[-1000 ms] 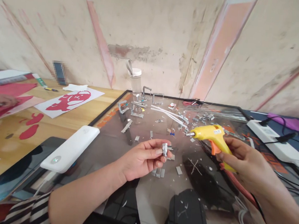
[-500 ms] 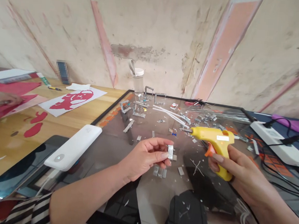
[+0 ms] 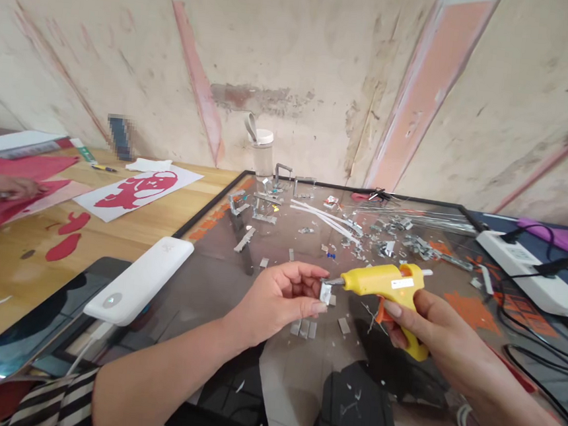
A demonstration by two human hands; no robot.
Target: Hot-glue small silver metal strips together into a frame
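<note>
Between the thumb and fingers of my left hand (image 3: 281, 299) is a small silvery piece (image 3: 325, 292), held just above the dark glossy tabletop. My right hand (image 3: 433, 325) is wrapped round the handle of a yellow glue gun (image 3: 382, 281), fingers at its orange trigger (image 3: 383, 312). The gun's metal nozzle (image 3: 335, 281) points left and meets the upper edge of the silvery piece, or lies right over it. A short row of small grey pieces (image 3: 304, 328) lies on the table below my left hand.
Grey scraps (image 3: 397, 226) and white glue sticks (image 3: 323, 220) are scattered further back. A lidded jar (image 3: 263, 151) stands by the wall. To the right is a power strip (image 3: 532, 271) with black cables; to the left, a white power bank (image 3: 141, 280). Another person's hand (image 3: 5, 192) touches red paper.
My right hand has brought the glue gun left and down, so its nozzle is now at the silvery piece. My left hand has stayed almost in place.
</note>
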